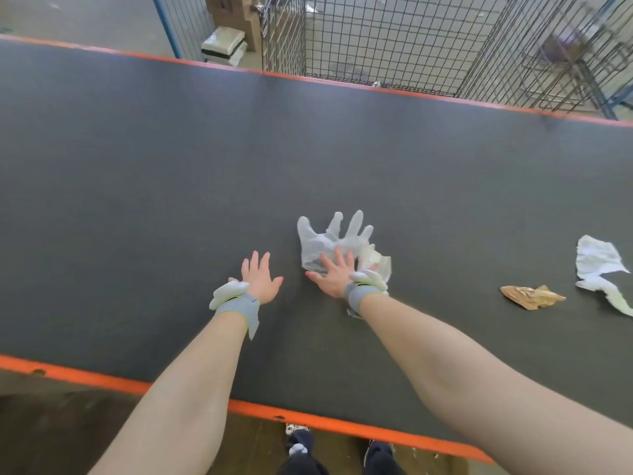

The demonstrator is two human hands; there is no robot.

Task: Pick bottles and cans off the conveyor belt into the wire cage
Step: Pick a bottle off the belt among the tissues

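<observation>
Reaching over the conveyor belt (137, 166), the right hand (334, 277) rested released fingers (339, 256) on a clear plastic glove (322, 238); the left hand (258, 281), fingers also released, was just left of that glove. The wire cage (376, 39) stood beyond the glove.

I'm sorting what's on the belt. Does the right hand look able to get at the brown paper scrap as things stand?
Probably yes: the right hand is open with its fingers spread, and only bare belt lies between it and the brown paper scrap off to its right.
</observation>
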